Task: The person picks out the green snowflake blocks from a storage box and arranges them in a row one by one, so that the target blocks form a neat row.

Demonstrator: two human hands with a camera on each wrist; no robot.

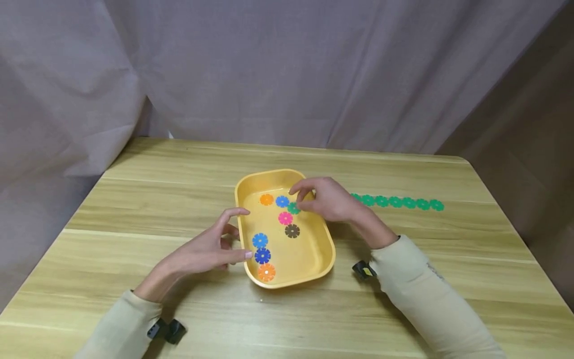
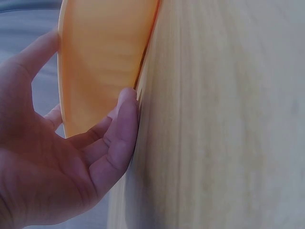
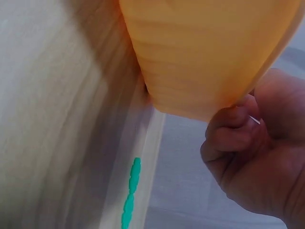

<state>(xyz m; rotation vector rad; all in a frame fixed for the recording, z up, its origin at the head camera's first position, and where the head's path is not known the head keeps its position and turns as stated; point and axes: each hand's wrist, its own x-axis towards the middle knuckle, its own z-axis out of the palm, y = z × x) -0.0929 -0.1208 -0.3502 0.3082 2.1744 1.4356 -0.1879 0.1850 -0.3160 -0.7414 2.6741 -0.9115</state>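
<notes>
A yellow plastic tray point(image 1: 309, 259) stands on the table with several flower-shaped discs in it. My left hand point(image 1: 206, 249) holds its left side, index finger and thumb over the rim, the other fingers bent against the outer wall. In the left wrist view these fingers point(image 2: 126, 119) lie low beside the wall. My right hand point(image 1: 329, 199) reaches over the right rim, its thumb tip overlapping a green disc point(image 1: 293, 208) and its index finger raised apart. I cannot tell whether it pinches the disc. In the right wrist view, the tray wall hides the right fingertips.
A row of joined green discs point(image 1: 395, 202) lies right of the tray, partly behind the right hand. Inside the tray are orange point(image 1: 266, 199), blue point(image 1: 259, 240), pink point(image 1: 285, 218) and brown point(image 1: 292, 231) discs. A grey curtain point(image 1: 269, 75) hangs behind the wooden table point(image 1: 157, 199).
</notes>
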